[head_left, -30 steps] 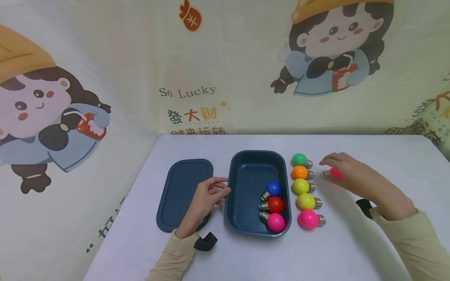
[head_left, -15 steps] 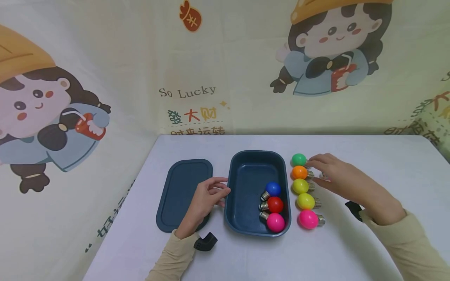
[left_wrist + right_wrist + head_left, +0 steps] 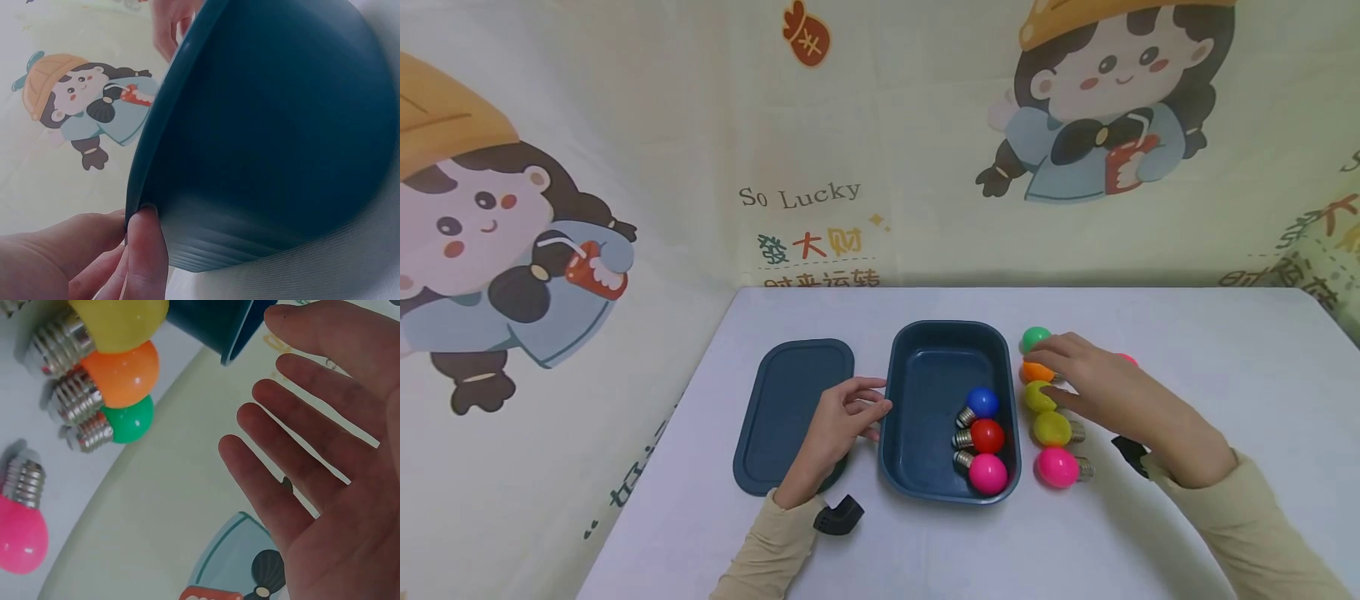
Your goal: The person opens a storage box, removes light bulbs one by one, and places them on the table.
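My left hand [image 3: 846, 417] rests with its fingertips at the left rim of a dark blue box [image 3: 917, 492]; in the left wrist view, a finger [image 3: 147, 250] lies against the box's outer wall. Inside the box are a blue bulb [image 3: 983, 402], a red bulb [image 3: 988, 436] and a pink bulb [image 3: 988, 473]. My right hand [image 3: 1097, 379] hovers with spread fingers and nothing in them over a column of bulbs right of the box. It partly covers the orange bulb [image 3: 1037, 370], the upper yellow bulb [image 3: 1039, 396] and the green bulb [image 3: 1036, 338].
Below these lie another yellow bulb [image 3: 1052, 428] and a pink bulb [image 3: 1058, 467]. One more pink bulb [image 3: 24, 534] lies apart, mostly hidden behind the right hand in the head view. A flat dark blue lid [image 3: 782, 408] sits left of the box on the white table [image 3: 970, 558].
My right hand has moved left from above the separate pink bulb to over the bulb column. The left hand, box and bulbs keep their places.
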`<state>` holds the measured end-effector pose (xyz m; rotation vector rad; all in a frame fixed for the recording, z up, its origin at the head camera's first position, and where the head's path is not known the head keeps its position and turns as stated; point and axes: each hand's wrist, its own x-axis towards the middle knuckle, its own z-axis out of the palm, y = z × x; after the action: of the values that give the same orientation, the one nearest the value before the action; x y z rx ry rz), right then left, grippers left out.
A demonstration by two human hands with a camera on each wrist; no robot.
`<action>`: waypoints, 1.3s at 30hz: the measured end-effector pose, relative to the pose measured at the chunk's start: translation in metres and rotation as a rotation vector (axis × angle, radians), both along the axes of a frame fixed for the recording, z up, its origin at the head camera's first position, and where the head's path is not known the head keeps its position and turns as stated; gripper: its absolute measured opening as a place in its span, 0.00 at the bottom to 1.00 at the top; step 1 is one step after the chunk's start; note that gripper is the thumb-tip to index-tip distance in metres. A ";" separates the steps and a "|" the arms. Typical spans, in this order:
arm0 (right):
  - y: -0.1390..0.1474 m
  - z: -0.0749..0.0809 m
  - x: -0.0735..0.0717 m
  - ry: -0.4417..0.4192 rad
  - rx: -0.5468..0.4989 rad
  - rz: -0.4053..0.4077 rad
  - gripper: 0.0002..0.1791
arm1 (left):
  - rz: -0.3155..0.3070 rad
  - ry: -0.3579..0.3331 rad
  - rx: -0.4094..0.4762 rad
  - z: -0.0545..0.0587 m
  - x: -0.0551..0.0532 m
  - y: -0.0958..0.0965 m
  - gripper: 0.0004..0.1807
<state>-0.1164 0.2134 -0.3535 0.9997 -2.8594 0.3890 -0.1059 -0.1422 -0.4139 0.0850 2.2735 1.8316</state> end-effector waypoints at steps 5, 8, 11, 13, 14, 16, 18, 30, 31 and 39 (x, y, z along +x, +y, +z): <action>-0.007 -0.001 0.000 -0.011 -0.004 0.016 0.28 | 0.003 -0.004 0.000 0.000 -0.001 0.000 0.22; -0.011 -0.002 -0.001 -0.008 -0.004 0.028 0.28 | 0.004 -0.005 -0.001 0.001 -0.001 0.000 0.22; -0.016 -0.001 0.000 -0.024 -0.010 0.026 0.28 | 0.004 -0.006 -0.003 0.001 -0.001 0.000 0.22; -0.019 -0.001 0.001 -0.038 -0.014 0.020 0.27 | 0.004 -0.010 -0.002 0.001 -0.002 0.000 0.22; -0.020 -0.001 0.001 -0.046 -0.014 0.016 0.27 | 0.004 -0.011 0.000 0.001 -0.002 0.000 0.21; -0.023 -0.001 0.001 -0.046 -0.006 0.017 0.27 | 0.002 -0.014 0.002 0.001 -0.002 0.000 0.21; -0.026 -0.001 0.001 -0.037 0.006 0.025 0.27 | 0.003 -0.015 0.002 0.001 -0.002 0.000 0.21; -0.041 -0.010 -0.004 0.061 0.000 0.144 0.25 | 0.001 -0.007 0.011 0.001 -0.003 -0.001 0.22; -0.043 -0.010 -0.004 0.054 -0.001 0.151 0.24 | 0.001 -0.006 0.012 0.001 -0.003 -0.001 0.22; -0.052 -0.017 -0.008 0.021 0.018 0.180 0.20 | 0.007 -0.015 -0.002 0.001 -0.003 -0.002 0.21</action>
<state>-0.1248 0.1619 -0.3709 1.2618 -2.7673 0.3648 -0.1087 -0.1442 -0.4132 0.0630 2.2686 1.8265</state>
